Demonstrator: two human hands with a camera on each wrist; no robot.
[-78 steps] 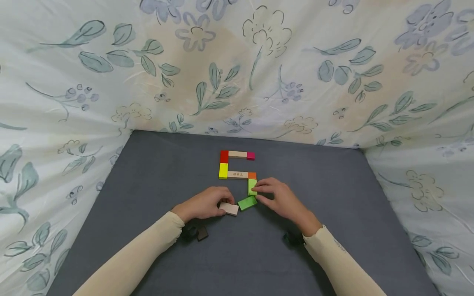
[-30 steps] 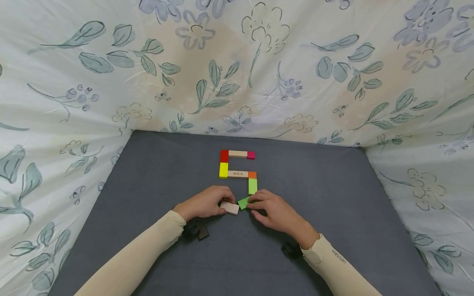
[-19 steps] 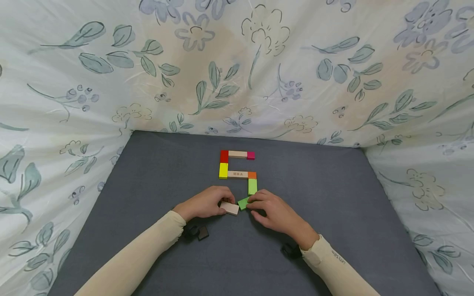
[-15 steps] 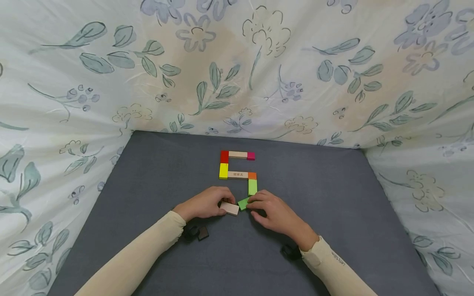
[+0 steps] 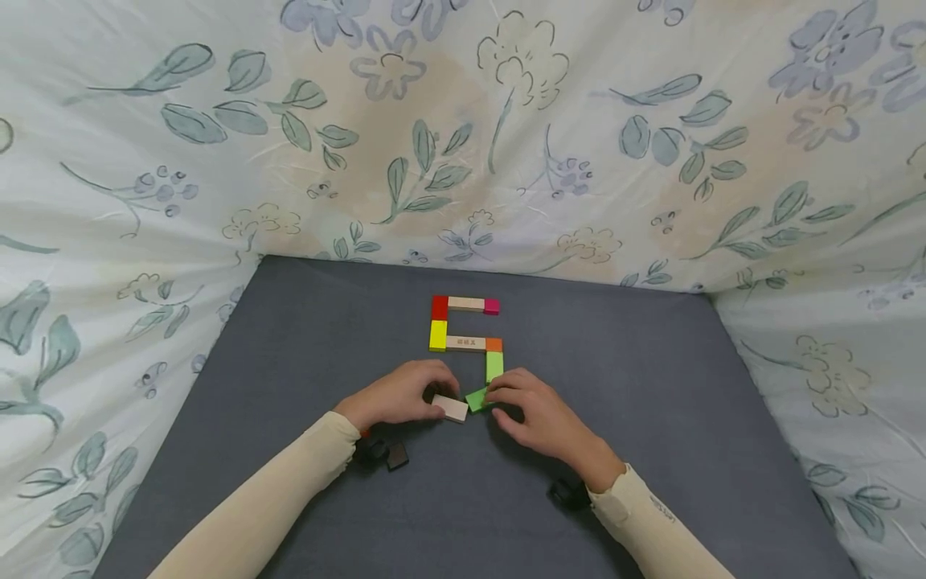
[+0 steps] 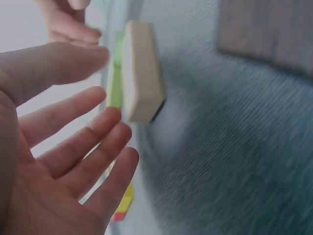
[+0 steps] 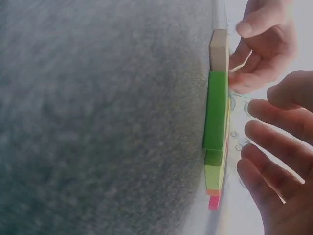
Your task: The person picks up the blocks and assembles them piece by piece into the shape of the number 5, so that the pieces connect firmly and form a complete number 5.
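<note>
A plain wooden block lies flat by my left hand. In the left wrist view the thumb and loosely bent fingers stand just off that block, holding nothing. My right hand hovers over the right end of a green block, partly hiding it. The right wrist view shows its relaxed fingers apart from the green block. The two blocks lie at an angle, nearly end to end. A lime block runs from the green one up to an orange block.
Beyond, a plain block with printed marks, a yellow, a red, a plain and a pink block continue the winding line. A dark brown block lies near my left wrist. Floral cloth hangs behind the grey surface.
My right hand has come down from the lime block to the green one. My left hand has shifted slightly, and a red spot now shows beside its wrist. The blocks lie as before.
</note>
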